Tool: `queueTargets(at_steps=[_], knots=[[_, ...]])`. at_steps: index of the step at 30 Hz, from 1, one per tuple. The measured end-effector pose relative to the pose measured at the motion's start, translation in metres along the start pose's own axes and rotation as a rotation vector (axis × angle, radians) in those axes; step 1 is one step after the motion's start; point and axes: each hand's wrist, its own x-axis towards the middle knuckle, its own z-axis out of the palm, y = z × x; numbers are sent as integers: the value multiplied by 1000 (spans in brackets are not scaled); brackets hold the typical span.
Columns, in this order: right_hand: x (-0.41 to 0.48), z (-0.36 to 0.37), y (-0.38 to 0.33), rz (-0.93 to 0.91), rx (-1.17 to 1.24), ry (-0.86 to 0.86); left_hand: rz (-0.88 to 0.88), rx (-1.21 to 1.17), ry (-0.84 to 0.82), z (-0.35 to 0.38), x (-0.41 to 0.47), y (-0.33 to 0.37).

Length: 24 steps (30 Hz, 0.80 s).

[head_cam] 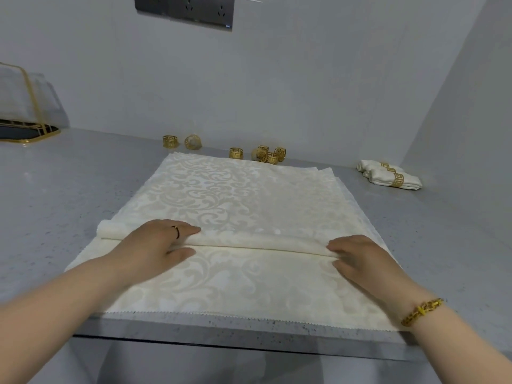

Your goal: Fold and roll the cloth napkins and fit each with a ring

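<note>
1. While the half-rolled napkin (249, 242) lies mid-frame, left hand (155, 242) and right hand (360, 259) press its roll with flat fingers (188, 230).
2. Soft and light, it likely unrolls easily; hold near both ends.

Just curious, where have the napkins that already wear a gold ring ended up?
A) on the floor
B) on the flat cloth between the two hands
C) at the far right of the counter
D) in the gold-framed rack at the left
C: the ringed napkins lie on the bare counter at its far right, beyond the right hand and apart from the flat cloth.
</note>
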Motion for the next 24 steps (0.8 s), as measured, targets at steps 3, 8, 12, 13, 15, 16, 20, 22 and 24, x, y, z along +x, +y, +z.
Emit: queueTargets(at_steps=[3,8,12,13,15,16,20,22,24], knots=[[10,8,-4,55,-33,66,-39,48,95,3,13,4],[3,10,-3,-63,-126,180,12,89,94,-1,6,-2],[-21,10,-3,-156,-138,152,19,56,34,-4,-22,2],[-23,9,-5,-149,-113,152,9,35,20,-4,-26,3],[-21,5,-12,-67,-46,157,-12,-5,17,-4,-26,4],[-16,2,-13,-10,-10,139,-37,-22,-4,-5,-23,4],[9,0,-9,174,182,15,-117,-50,-35,-5,-5,2],[19,2,-9,194,173,-14,-177,-67,-45,-3,2,1],[27,7,-9,209,144,-35,-194,-80,-28,-3,7,0]])
